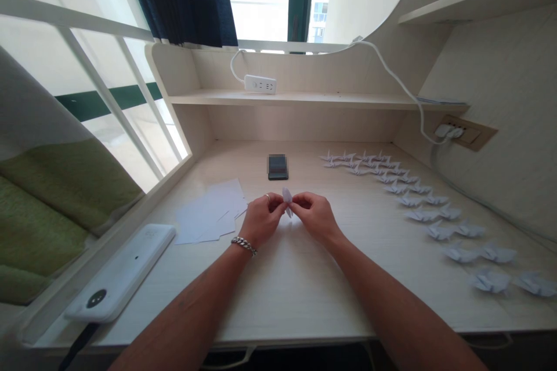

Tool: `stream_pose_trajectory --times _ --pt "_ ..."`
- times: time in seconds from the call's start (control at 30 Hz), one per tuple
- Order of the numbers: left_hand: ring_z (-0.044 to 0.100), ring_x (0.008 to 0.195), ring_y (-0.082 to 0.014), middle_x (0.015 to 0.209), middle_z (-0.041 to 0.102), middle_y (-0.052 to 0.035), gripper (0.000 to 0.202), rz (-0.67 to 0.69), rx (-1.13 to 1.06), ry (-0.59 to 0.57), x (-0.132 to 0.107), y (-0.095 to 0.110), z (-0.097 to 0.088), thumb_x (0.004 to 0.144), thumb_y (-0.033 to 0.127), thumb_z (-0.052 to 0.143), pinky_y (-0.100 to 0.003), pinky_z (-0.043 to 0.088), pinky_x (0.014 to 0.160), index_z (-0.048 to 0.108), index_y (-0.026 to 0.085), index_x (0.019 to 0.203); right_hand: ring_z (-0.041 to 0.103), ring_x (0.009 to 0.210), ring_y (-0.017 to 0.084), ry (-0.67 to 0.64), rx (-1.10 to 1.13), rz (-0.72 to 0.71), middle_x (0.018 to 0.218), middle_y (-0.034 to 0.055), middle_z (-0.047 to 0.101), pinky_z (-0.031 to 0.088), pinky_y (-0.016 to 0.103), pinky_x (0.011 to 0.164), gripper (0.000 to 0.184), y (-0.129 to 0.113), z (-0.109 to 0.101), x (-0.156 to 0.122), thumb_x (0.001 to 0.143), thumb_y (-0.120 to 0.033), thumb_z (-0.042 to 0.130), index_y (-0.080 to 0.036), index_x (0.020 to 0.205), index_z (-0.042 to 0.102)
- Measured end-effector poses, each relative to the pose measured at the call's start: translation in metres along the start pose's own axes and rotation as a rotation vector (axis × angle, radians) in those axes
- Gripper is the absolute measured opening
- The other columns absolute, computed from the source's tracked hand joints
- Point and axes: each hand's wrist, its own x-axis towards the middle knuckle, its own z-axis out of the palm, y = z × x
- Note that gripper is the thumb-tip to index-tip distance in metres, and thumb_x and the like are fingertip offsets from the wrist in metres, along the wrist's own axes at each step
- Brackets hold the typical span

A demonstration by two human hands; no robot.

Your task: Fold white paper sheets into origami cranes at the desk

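My left hand [262, 218] and my right hand [314, 215] meet over the middle of the pale wooden desk [278, 290]. Both pinch a small folded piece of white paper [287, 197] that sticks up between the fingertips. The left wrist wears a chain bracelet [243, 244] and a ring shows on one left finger. A stack of loose white paper sheets [212, 211] lies just left of my left hand. Several finished white paper cranes [439, 231] run in two rows along the desk's right side.
A small dark device [277, 167] stands behind the hands. A white flat gadget [122, 272] lies at the desk's left front edge. A power strip [260, 84] sits on the shelf, its cable running to a wall socket [452, 132]. A window is at the left.
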Motion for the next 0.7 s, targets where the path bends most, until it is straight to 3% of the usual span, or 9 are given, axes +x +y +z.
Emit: stream_pose_trajectory --times 0.3,0.7 --pt "0.069 0.075 -0.0191 0.081 0.074 -0.0044 0.013 0.057 0.031 0.044 -0.0017 0.0014 0.0053 0.08 0.031 0.062 -0.029 0.052 0.073 0.07 0.021 0.083 0.067 0.07 0.02 0.048 -0.145 -0.071 0.075 0.0042 0.073 0.05 0.03 0.069 0.014 -0.0028 0.0006 -0.0034 0.077 -0.029 0.062 -0.02 0.079 0.072" --pt "0.069 0.072 -0.0189 0.079 0.074 -0.0038 0.013 0.098 0.163 0.115 -0.0051 0.0081 0.0066 0.08 0.027 0.061 -0.03 0.053 0.074 0.071 0.02 0.085 0.069 0.076 0.021 0.076 -0.053 -0.096 0.084 0.0041 0.075 0.052 0.031 0.073 0.016 -0.0037 0.0062 -0.0067 0.079 -0.027 0.061 -0.022 0.087 0.075"
